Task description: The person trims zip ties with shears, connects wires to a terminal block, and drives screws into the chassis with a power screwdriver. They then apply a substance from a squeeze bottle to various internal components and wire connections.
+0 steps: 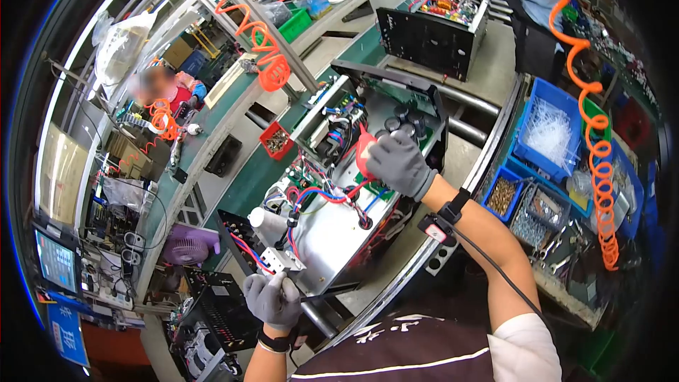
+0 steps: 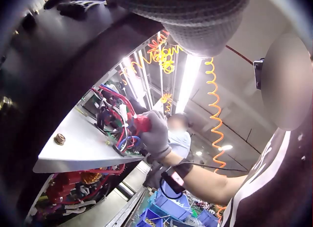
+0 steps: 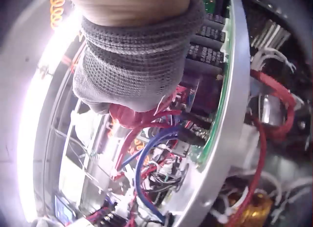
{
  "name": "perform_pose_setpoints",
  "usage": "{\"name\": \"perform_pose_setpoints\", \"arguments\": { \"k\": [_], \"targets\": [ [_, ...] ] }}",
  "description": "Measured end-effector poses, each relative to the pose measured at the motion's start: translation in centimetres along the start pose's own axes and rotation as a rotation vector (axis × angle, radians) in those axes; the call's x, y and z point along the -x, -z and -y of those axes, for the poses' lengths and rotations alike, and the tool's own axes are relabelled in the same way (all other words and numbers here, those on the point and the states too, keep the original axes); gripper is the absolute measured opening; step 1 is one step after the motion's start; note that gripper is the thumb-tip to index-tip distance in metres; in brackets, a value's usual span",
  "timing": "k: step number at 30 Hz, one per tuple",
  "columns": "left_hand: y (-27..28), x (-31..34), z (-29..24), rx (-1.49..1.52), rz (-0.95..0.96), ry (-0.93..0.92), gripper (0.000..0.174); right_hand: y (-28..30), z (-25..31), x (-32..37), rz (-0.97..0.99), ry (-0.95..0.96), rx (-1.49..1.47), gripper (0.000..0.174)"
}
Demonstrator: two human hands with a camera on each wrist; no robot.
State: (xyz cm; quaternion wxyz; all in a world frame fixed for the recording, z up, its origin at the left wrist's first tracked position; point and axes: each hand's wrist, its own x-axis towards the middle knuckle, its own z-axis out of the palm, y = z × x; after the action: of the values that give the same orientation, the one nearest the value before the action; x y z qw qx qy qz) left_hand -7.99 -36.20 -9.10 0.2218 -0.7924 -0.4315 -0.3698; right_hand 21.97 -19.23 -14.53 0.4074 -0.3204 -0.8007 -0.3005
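My gloved right hand [image 1: 402, 164] grips a red-handled tool [image 1: 366, 153] over an opened metal chassis [image 1: 329, 240]. The tool's working end is hidden among wires and boards. In the right wrist view the red handle [image 3: 129, 116] shows below the glove, beside red wires and a blue wire [image 3: 142, 173]. At the chassis's near left end, my gloved left hand [image 1: 274, 301] has bent fingers, thumb and forefinger pinching at the lower edge of a white block [image 1: 283, 260] with red and blue wires. A white cylinder [image 1: 269, 223] stands just beyond it. Black round capacitors [image 1: 402, 117] sit past the right hand.
Blue bins [image 1: 548, 127] of white ties and screws stand at right. A second black unit [image 1: 431, 39] is farther along the line, with a person beside it. An orange coiled hose [image 1: 598, 148] hangs at right. A red tray [image 1: 276, 141] lies beyond the chassis.
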Motion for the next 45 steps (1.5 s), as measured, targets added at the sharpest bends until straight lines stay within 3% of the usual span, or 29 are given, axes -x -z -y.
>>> {"name": "perform_pose_setpoints", "arguments": {
  "k": [1,2,4,5,8,10,14,16,22,26,30,32,36,37,40,42,45],
  "targets": [
    [-0.1,-0.1,-0.1,0.002,-0.014,-0.010,0.019,-0.1,0.7,0.4,0.005,-0.140,0.022,0.012],
    [-0.1,-0.1,-0.1,0.011,0.001,-0.019,0.019,0.2,1.2,0.8,-0.120,-0.280,-0.055,0.017],
    [-0.1,0.0,0.1,0.062,-0.019,-0.031,0.019,0.5,3.4,0.9,-0.461,-0.711,-0.171,0.022],
    [0.0,0.0,0.2,0.065,-0.003,-0.033,0.019,0.6,4.7,1.1,-0.520,-1.027,-0.230,0.020],
    [0.0,0.0,0.2,0.109,-0.021,-0.036,0.017,0.1,6.3,2.0,-0.728,-1.522,-0.776,0.019],
    [-0.1,0.2,0.5,0.117,-0.026,-0.058,0.014,-0.2,7.4,2.0,-0.735,-1.562,-0.869,0.019],
    [-0.6,0.6,1.1,0.178,-0.066,-0.088,0.011,-2.0,7.5,1.3,-0.434,-1.528,-0.565,0.029],
    [-0.4,0.3,1.0,0.186,-0.042,-0.124,0.010,-2.3,7.1,0.8,-0.433,-1.481,-0.566,0.032],
    [-1.4,0.4,1.4,0.247,-0.125,-0.117,0.010,-4.9,5.1,1.0,-0.371,-1.337,-0.210,0.032],
    [-2.3,0.3,1.6,0.230,-0.163,-0.133,0.009,-4.5,4.9,0.3,-0.322,-1.334,-0.175,0.035],
    [-2.8,0.3,1.4,0.292,-0.209,-0.094,0.011,-6.1,3.4,1.3,-0.440,-1.298,-0.454,0.031],
    [-3.0,0.2,1.4,0.267,-0.214,-0.127,0.015,-5.7,3.3,0.9,-0.332,-1.321,-0.325,0.028],
    [-3.7,0.2,1.5,0.368,-0.285,-0.112,0.014,-6.2,2.5,1.2,-0.354,-1.309,-0.488,0.029],
    [-4.0,0.2,1.6,0.385,-0.326,-0.119,0.015,-5.8,2.3,1.1,-0.266,-1.358,-0.397,0.032],
    [-4.1,0.1,1.5,0.418,-0.349,-0.100,0.015,-4.9,1.6,0.6,-0.215,-1.466,-0.499,0.031],
    [-4.3,0.1,1.5,0.431,-0.364,-0.098,0.016,-4.1,2.8,-0.2,-0.225,-1.412,-0.543,0.031],
    [-4.3,0.3,1.0,0.435,-0.349,-0.054,0.017,-3.7,1.7,0.6,-0.171,-1.558,-0.570,0.034]
  ]
}}
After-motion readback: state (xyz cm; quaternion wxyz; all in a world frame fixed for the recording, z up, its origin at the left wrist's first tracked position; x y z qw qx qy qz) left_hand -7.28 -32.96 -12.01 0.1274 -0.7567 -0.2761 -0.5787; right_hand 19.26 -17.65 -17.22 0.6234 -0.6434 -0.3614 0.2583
